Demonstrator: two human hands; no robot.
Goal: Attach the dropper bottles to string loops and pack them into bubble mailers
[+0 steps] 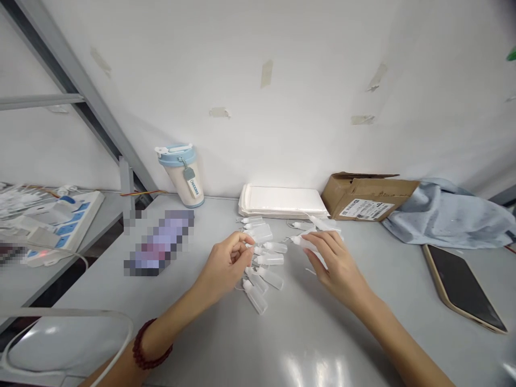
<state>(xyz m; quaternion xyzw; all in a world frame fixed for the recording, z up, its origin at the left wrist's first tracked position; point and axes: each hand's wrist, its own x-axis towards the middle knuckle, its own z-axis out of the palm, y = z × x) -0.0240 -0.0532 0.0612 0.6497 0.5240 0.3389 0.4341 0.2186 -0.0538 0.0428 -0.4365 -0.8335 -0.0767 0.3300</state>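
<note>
bracelet (151,348): red beads, on left wrist
left hand (226,264): fingertips pinched together above bottle pile (264,269)
right hand (337,262): pinching one dropper bottle (303,243)

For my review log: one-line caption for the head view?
Left hand among small plastic bottles on a grey table; right hand grips one bottle.

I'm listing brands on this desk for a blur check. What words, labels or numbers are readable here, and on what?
Tag on the tumbler: blue lettering, too small to read surely.
Label on the cardboard box: black print and a code, too small to read.
Pixelated patch: blurred out, illegible.
Small bottles: no print visible.
</note>
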